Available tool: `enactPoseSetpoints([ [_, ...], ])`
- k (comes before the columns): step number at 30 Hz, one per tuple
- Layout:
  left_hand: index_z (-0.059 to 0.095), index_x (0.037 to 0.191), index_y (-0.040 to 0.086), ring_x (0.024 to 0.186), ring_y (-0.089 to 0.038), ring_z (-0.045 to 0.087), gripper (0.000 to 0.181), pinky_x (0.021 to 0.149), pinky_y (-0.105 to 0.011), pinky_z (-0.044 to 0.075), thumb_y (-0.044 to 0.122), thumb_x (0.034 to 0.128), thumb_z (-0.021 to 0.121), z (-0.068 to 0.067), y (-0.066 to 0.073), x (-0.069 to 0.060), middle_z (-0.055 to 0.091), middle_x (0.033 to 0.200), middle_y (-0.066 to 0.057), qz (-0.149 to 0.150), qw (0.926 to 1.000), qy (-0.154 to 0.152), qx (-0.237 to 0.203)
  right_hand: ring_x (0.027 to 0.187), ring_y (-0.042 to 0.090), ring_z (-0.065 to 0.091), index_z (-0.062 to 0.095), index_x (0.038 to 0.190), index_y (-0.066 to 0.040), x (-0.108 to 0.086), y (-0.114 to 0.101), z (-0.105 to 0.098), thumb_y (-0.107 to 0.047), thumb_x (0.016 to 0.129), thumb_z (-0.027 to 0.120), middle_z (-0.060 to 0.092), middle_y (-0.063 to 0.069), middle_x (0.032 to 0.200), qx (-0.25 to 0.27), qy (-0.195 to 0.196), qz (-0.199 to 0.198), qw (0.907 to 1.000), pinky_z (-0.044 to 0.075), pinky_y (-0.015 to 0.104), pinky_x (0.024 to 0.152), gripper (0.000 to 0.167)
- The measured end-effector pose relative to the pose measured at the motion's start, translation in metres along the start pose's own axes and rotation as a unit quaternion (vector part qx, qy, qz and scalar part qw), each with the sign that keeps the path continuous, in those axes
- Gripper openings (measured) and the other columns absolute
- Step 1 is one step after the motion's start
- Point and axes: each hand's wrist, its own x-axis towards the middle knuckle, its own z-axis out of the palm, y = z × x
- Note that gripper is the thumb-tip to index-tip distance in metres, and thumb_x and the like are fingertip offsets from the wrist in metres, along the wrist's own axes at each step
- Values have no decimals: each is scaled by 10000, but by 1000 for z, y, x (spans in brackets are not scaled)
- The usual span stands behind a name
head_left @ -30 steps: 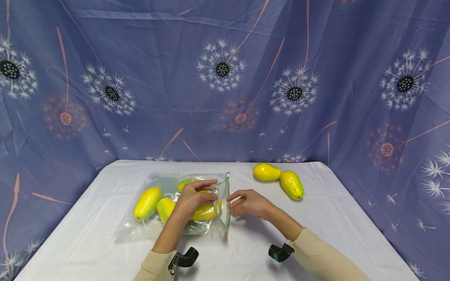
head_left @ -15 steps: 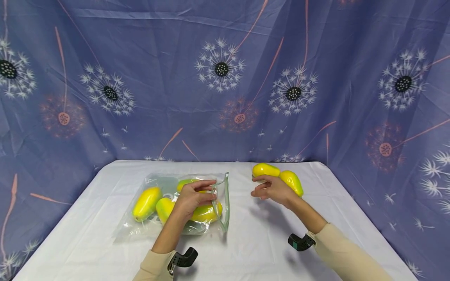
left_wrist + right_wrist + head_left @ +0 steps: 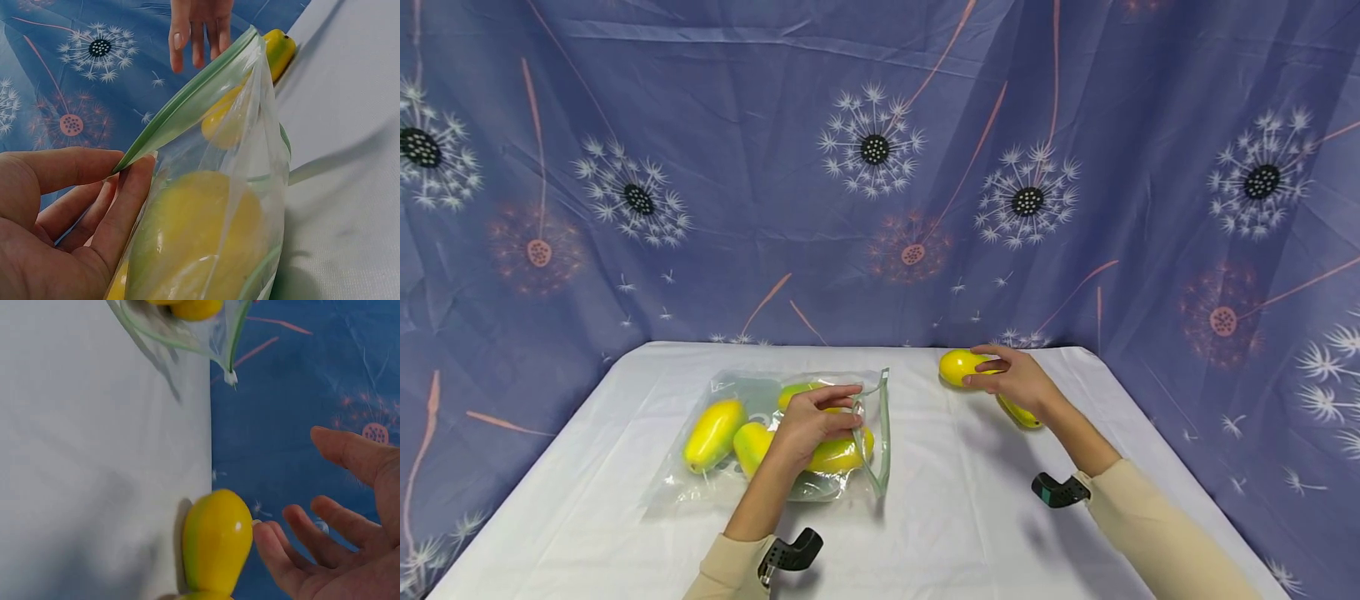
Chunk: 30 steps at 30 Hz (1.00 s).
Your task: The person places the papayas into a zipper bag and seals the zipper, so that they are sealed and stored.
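Left hand [image 3: 808,425] pinches the zip bag [image 3: 752,389] of bagged papayas [image 3: 715,435] by its rim, apparently so the mouth gapes; right hand [image 3: 1018,382], fingers parted, empty, hovers at two loose papayas [image 3: 958,367] on the counter [image 3: 955,533].

In the head view, bright, even light is coming from above and washing the white cloth-covered table [image 3: 940,525] almost flat. The person's bare right hand [image 3: 1018,383] and beige right sleeve [image 3: 1157,525] are throwing soft-edged shadows onto it. White glare is streaking the clear plastic bag with green edging [image 3: 752,392], and small highlights are glinting on the glossy yellow-green oval fruit [image 3: 715,435] inside. The blue-violet dandelion-print curtain [image 3: 760,125] is darkening in its right-hand folds. Both wrist views are looking dimmer, the curtain turning a deeper blue. In the left one, the bag's film is hazing the fruit; in the right one, details are softening and a broad, blurry shadow is greying the cloth at lower left.
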Motion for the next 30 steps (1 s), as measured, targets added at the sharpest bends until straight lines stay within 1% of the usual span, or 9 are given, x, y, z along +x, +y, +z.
enactPoseSetpoints([
  [3,691,1273,-17,768,-174,711,495,741,-340,644,-108,793,771,0,0,-1,667,1033,-120,-6,10000,-8,13,1296,356,571,508,1484,-134,8,1,-8,-410,869,794,589,210,1410,-339,43,-138,9993,517,499,1050,731],
  [6,693,1270,-14,775,-174,709,494,747,-347,644,-105,792,775,-1,0,-1,666,1038,-119,-3,10000,-5,24,1336,379,532,487,1500,-139,17,0,-16,-435,860,797,563,213,1438,-468,37,-199,9987,458,554,1105,771],
  [9,696,1267,-11,778,-174,709,487,750,-353,644,-103,796,773,-1,0,-1,668,1044,-120,4,10000,4,29,1347,389,515,463,1519,-155,26,0,-23,-440,854,801,540,216,1460,-557,4,-177,9983,428,576,1126,798],
  [12,692,1273,-14,777,-173,710,489,753,-355,644,-105,798,769,-1,0,1,668,1049,-124,-12,10000,-26,20,1343,396,513,450,1526,-152,35,1,-28,-412,864,799,541,216,1453,-684,7,-189,9975,428,585,1121,792],
  [17,689,1274,-22,762,-169,711,491,743,-355,645,-112,797,768,0,0,2,666,1039,-121,-21,10000,-47,1,1327,415,518,421,1543,-141,48,7,-34,-367,881,788,534,232,1452,-1055,-57,-115,9943,473,581,1072,791],
  [23,716,1240,0,763,-176,712,464,740,-358,645,-101,792,779,0,0,2,674,1048,-135,39,10000,1,43,1376,441,452,374,1568,-152,64,14,-40,-323,895,778,452,263,1515,-1054,-263,124,9940,425,624,1103,804],
  [30,708,1248,-12,754,-169,702,486,736,-352,645,-114,779,781,-2,-3,3,673,1039,-124,25,10000,-39,-13,1406,445,424,356,1582,-158,77,28,-36,-336,887,787,407,280,1547,-926,-486,261,9942,409,619,1126,837],
])
